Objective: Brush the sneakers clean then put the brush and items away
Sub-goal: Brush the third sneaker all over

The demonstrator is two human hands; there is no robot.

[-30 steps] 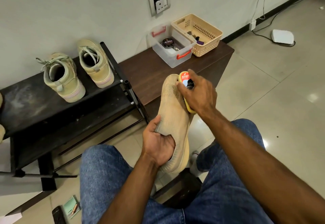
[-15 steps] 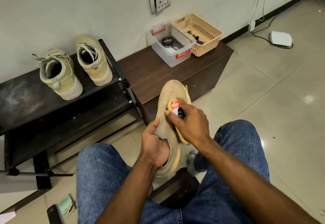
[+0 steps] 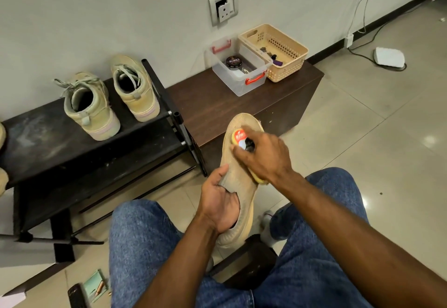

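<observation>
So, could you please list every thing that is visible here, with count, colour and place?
sneaker in hand: 1, tan, held between the knees
brush: 1, yellow with red label, on the held sneaker
sneakers on rack: 2, beige-green, on the rack's top shelf
rack: 1, black, left by the wall
bench: 1, dark brown, by the wall
clear box: 1, red handles, on the bench
polish tin: 1, black, in the clear box
basket: 1, beige, beside the box
socket: 1, grey, on the wall
left hand: grips the sneaker's opening
right hand: holds the brush
</observation>
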